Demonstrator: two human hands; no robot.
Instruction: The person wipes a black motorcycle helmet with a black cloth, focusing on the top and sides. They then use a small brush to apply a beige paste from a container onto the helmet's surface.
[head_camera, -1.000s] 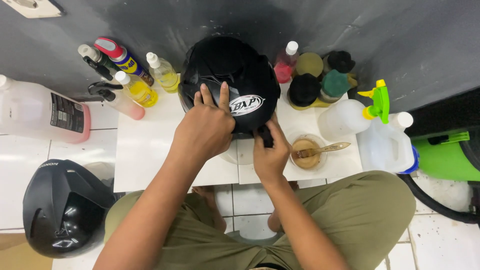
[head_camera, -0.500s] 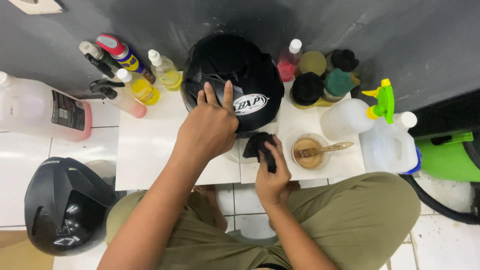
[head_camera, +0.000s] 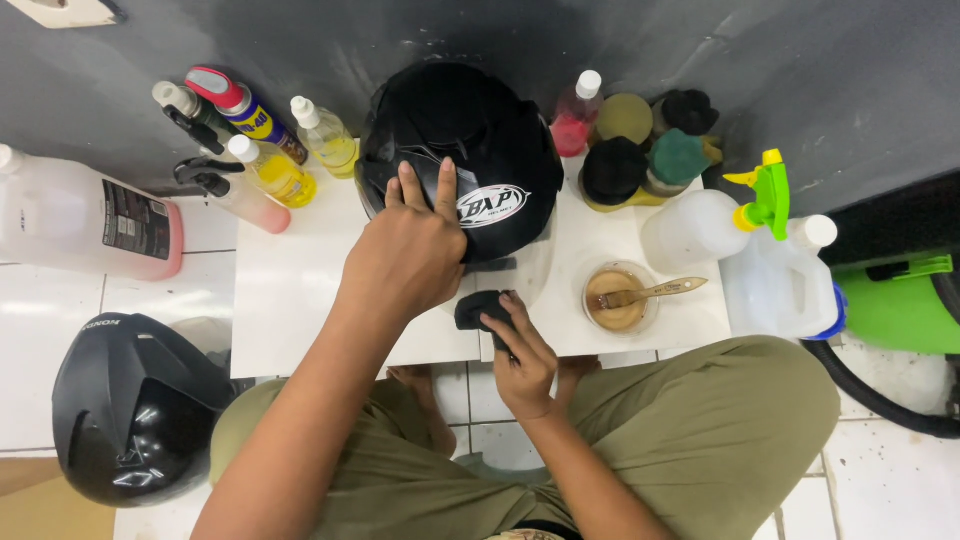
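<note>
Our left hand (head_camera: 408, 252) lies flat, fingers spread, on the black helmet (head_camera: 460, 150) atop the white board (head_camera: 300, 290), our right hand (head_camera: 522, 350), wrist bent, pinches a dark sponge (head_camera: 478, 308) beside the helmet's near edge

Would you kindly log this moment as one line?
left hand: on black helmet | right hand: holding dark pad | nearby: brush in small tub

Left hand (head_camera: 415, 250) flat, right hand (head_camera: 520, 350) clenched.
</note>
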